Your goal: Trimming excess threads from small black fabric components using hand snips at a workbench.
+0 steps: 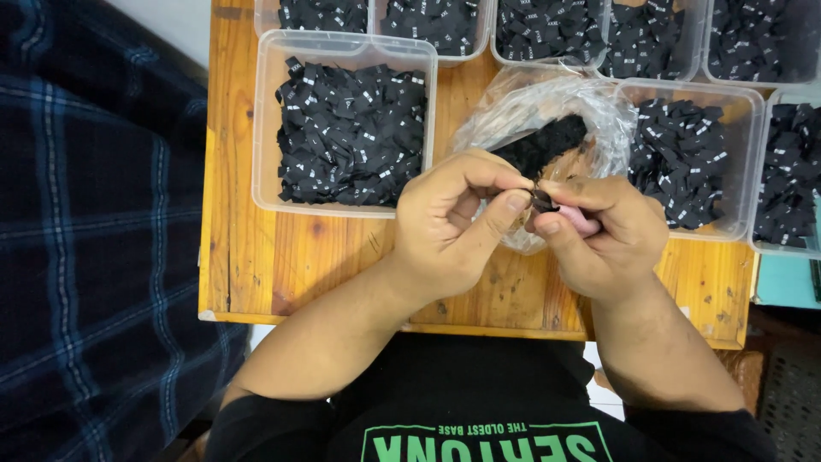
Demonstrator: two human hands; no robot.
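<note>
My left hand (pixel 445 227) and my right hand (pixel 603 235) meet above the wooden table (pixel 256 257), fingertips pinched together on a small black fabric label (pixel 540 199). A pink object (pixel 581 221) is tucked in my right palm. Just behind the hands lies a crumpled clear plastic bag (pixel 547 107) with a strip of black labels (pixel 543 145) inside. A clear plastic tub (pixel 346 124) full of black labels sits left of the bag, and another tub (pixel 684 158) sits to its right.
Several more clear tubs of black labels line the table's far edge (pixel 547 30) and right side (pixel 791 171). A dark blue plaid cloth (pixel 94 222) covers the area left of the table. The table's near edge is at my torso.
</note>
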